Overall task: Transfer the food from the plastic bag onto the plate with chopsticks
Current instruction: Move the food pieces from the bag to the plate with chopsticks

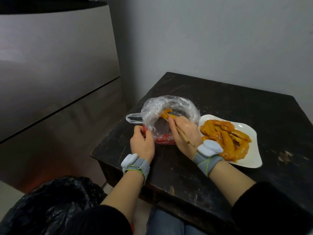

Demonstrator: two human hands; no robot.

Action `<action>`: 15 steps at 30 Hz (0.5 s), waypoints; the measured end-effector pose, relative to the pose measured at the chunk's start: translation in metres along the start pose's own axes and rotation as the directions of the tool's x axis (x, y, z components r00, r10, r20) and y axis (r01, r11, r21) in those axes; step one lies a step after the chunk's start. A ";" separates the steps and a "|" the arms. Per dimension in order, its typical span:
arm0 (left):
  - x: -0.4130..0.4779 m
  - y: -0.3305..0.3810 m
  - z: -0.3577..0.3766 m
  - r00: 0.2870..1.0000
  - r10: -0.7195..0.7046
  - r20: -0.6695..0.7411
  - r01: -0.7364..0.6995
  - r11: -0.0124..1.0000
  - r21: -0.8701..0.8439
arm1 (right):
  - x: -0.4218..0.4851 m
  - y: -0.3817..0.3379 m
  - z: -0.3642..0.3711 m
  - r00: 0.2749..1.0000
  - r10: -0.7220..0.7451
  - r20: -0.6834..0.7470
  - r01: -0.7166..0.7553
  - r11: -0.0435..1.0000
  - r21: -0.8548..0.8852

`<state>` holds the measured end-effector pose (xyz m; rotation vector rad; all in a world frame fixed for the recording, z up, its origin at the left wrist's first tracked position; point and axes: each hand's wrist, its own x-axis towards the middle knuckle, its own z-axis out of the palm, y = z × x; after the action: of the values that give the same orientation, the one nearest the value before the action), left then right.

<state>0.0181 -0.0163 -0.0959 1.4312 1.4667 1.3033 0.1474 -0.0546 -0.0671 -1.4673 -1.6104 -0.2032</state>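
Note:
A clear plastic bag (153,109) with its rim rolled down sits at the left of the dark table, red showing beneath its near side. My left hand (142,144) pinches the bag's near-left rim. My right hand (183,133) holds wooden chopsticks (182,134) whose tips reach into the bag and grip an orange strip of food (166,114) above the bag's opening. To the right lies a white, wavy-edged plate (252,160) with several orange, sauce-coated strips (227,138) piled on it.
The small dark wooden table (237,102) stands in a corner against a grey wall. A grey appliance front (55,65) fills the left. A black rubbish bag (50,206) lies low on the left beside my knees.

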 end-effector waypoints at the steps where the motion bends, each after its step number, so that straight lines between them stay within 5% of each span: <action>1: 0.000 0.000 0.000 1.000 0.002 0.000 -0.002 1.000 0.001 | 0.000 0.001 -0.001 1.000 -0.029 -0.008 0.029 1.000 -0.007; 15: -0.003 -0.001 0.002 1.000 0.003 0.001 -0.003 1.000 0.009 | 0.008 0.019 -0.006 0.987 -0.081 0.136 0.100 0.985 -0.138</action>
<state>0.0204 -0.0185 -0.0974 1.4403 1.4724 1.2990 0.1678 -0.0481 -0.0666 -1.5450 -1.8013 -0.2868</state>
